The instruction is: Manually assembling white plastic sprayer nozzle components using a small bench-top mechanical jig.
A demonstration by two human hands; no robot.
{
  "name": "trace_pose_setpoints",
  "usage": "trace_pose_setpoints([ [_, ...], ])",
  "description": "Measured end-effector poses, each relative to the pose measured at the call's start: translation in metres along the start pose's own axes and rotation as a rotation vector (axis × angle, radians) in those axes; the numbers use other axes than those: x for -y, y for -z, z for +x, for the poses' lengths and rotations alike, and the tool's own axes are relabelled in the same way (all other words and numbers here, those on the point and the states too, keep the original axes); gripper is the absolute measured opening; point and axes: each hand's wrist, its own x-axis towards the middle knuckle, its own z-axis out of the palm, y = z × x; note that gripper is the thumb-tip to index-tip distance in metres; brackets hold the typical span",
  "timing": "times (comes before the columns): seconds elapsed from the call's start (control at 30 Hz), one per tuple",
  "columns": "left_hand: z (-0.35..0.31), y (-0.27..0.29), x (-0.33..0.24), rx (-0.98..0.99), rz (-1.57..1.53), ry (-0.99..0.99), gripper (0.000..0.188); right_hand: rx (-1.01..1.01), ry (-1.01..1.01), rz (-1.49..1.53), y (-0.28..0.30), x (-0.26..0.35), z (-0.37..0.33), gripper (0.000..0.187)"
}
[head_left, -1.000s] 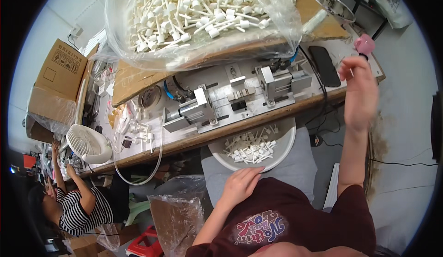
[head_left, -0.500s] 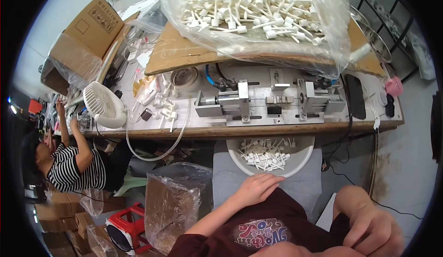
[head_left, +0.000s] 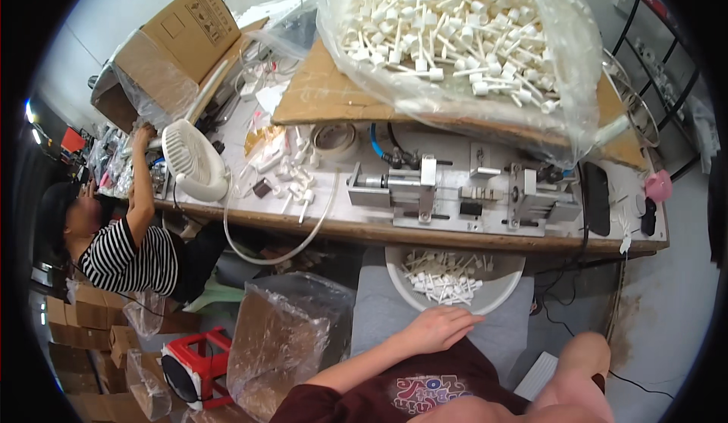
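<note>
My left hand [head_left: 442,330] lies palm down across my lap, just at the near rim of a white bowl [head_left: 502,299]. Its fingers are stretched out flat and hold nothing that I can see. Inside the bowl is a pile of small white plastic stems with cup-shaped heads [head_left: 446,286]. Of my right arm [head_left: 582,370] only a bent part shows at the lower right; the right hand is out of the picture. Beyond the bowl, a metal clamping fixture [head_left: 455,214] with two facing cylinders sits on the bench.
A clear bag [head_left: 584,66] full of similar white parts rests on cardboard [head_left: 318,97]. A white fan [head_left: 193,161], tape roll [head_left: 334,139], loose parts [head_left: 299,188] and black phone [head_left: 597,199] occupy the bench [head_left: 341,229]. A person [head_left: 125,248] in stripes works at left, beyond a red stool [head_left: 201,366].
The view has shifted, so the bench sits lower and further right. My right hand, visible before with curled fingers, has left the picture. My left hand keeps its place by the bowl.
</note>
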Motion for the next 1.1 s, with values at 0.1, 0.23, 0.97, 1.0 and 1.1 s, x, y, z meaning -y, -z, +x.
trace_pose_setpoints([
  [0.1,0.006,0.005,0.002,0.017,-0.011,-0.024,0.03,0.689,0.271,0.403,0.007,-0.008,-0.078,0.027],
  [0.23,-0.007,0.018,0.006,0.01,0.036,0.084,0.03,1.049,-0.282,0.363,-0.025,-0.055,-0.126,0.012],
  [0.97,0.001,0.042,0.005,0.024,0.003,0.116,0.028,1.574,-0.825,0.049,-0.148,-0.187,-0.22,0.018],
  [1.0,0.008,0.051,0.0,-0.009,0.018,0.097,0.028,1.501,-0.88,0.07,-0.143,-0.189,-0.217,0.018],
  [1.1,0.04,0.085,-0.014,-0.161,0.026,0.033,0.027,1.177,-0.878,0.144,-0.127,-0.191,-0.221,0.019],
])
